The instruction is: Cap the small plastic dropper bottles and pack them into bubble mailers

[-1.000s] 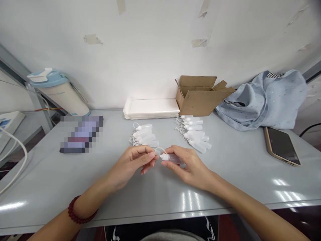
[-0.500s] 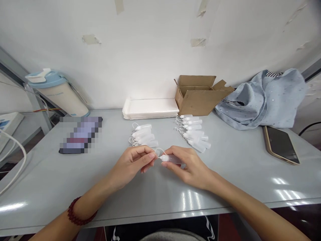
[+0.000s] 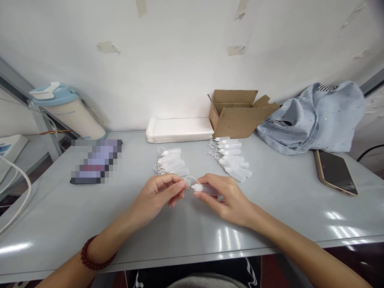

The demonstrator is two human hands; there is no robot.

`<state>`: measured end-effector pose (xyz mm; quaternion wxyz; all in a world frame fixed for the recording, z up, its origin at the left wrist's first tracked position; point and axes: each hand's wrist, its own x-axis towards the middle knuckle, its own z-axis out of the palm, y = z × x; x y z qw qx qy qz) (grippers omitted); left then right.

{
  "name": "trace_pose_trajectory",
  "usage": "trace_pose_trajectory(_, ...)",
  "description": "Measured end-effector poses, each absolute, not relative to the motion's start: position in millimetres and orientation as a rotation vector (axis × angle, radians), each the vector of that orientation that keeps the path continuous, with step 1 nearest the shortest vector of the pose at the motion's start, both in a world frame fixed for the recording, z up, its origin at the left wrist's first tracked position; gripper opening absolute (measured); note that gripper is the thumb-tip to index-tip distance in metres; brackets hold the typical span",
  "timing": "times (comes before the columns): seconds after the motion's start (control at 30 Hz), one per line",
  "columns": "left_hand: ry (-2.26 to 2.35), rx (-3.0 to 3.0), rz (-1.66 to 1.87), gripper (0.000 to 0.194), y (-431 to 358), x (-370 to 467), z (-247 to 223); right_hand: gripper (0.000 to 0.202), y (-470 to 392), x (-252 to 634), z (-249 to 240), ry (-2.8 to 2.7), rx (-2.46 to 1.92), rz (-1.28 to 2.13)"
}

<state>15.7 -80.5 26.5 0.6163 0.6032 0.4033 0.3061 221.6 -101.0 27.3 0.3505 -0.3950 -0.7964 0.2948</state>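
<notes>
Over the table's front half, my right hand [image 3: 223, 196] is closed around a small translucent dropper bottle [image 3: 207, 189], its white pointed nozzle facing left. A thin white strap [image 3: 191, 177] loops from the bottle's neck toward my left fingers. My left hand [image 3: 165, 194] pinches a fine needle-like piece [image 3: 187, 186] close to the nozzle tip. Its far end is hidden by the fingertips. Just behind my hands lies one group of similar bottles [image 3: 171, 160]; a second group of bottles [image 3: 232, 160] lies farther right. Both groups have looped white straps.
A stack of white trays [image 3: 180, 127] and an open cardboard box [image 3: 240, 120] stand against the wall. To the left are a tumbler [image 3: 72, 114] and a blurred-out phone [image 3: 97, 162]. A blue cloth bag [image 3: 318, 120] and another phone [image 3: 337, 172] lie on the right.
The needle-like piece in my left fingers now tilts a little and sits slightly apart from the nozzle tip. My right hand with the dropper bottle is almost unmoved.
</notes>
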Motion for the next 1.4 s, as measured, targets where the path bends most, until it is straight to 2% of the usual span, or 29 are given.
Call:
trace_pose_trajectory(0.7, 0.938, 1.425, 0.668, 0.027, -81.9, 15.8, 28.2, 0.016, -102.0, 220.6, 27.7, -2.065, -1.048, 0.802)
trace_pose_trajectory(1.07, 1.130, 1.807, 0.673, 0.025, -90.3, 24.9, 27.2, 0.011, -100.6, 223.5, 21.1, -2.269, -1.035, 0.637)
trace_pose_trajectory(1.4, 1.090, 1.986, 0.768, 0.023, -96.1, 26.6, 17.5, 0.011, -101.0, 221.7, 15.2, -2.271, -0.919, 0.584)
